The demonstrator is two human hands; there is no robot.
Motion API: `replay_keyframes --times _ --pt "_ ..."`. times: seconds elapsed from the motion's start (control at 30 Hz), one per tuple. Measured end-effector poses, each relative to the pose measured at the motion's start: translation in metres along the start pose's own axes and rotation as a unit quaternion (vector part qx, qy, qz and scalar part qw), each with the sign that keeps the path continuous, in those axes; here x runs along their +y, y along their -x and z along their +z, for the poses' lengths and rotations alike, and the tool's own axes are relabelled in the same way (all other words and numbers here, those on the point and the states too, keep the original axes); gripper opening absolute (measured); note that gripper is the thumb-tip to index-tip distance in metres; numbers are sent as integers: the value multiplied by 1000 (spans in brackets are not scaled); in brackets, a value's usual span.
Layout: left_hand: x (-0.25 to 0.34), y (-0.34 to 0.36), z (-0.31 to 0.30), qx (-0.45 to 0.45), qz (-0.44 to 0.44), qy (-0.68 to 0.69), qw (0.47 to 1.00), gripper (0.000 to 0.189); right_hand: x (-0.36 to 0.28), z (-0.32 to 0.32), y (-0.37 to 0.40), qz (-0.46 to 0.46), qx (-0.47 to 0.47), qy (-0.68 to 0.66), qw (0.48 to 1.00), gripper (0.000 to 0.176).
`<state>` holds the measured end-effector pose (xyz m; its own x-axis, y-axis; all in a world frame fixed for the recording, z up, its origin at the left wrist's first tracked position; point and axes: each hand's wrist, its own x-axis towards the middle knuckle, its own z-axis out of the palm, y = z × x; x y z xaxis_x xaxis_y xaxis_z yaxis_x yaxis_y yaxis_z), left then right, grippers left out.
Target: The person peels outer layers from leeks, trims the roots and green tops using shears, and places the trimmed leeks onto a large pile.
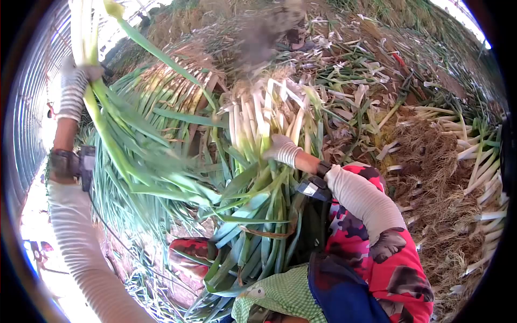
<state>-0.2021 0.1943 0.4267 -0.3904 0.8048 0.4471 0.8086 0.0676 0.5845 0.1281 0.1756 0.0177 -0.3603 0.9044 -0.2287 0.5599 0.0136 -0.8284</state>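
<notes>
my left hand [74, 89], in a white knitted glove, is raised and clenched around a long green onion plant [107, 134]; its flat leaves hang down below the hand. my right hand [281, 149], also gloved, lies on a thick bundle of white-stemmed green onions [253, 121]. its fingers are hidden between the stems, so i cannot tell if it grips. to the right of this hand is a heap of dry brown roots [431, 161].

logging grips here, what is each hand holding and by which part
The left hand grips a green onion at its pale stalk, leaves hanging down. The right hand rests on the white stalks of the bundle; a grip cannot be told.
</notes>
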Motion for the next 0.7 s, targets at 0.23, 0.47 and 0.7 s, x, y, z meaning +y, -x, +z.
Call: replay_keyframes --times 0.23,0.47,0.7 --pt "48 95 50 -151 108 -467 865 51 -23 -20 39 -63 -35 -169 983 49" --pt "-66 97 168 -323 -52 -78 942 48 -41 -26 42 -244 177 4 953 68" --pt "2 181 170 -414 -44 192 889 52 -107 -20 59 -231 -13 -124 965 54"
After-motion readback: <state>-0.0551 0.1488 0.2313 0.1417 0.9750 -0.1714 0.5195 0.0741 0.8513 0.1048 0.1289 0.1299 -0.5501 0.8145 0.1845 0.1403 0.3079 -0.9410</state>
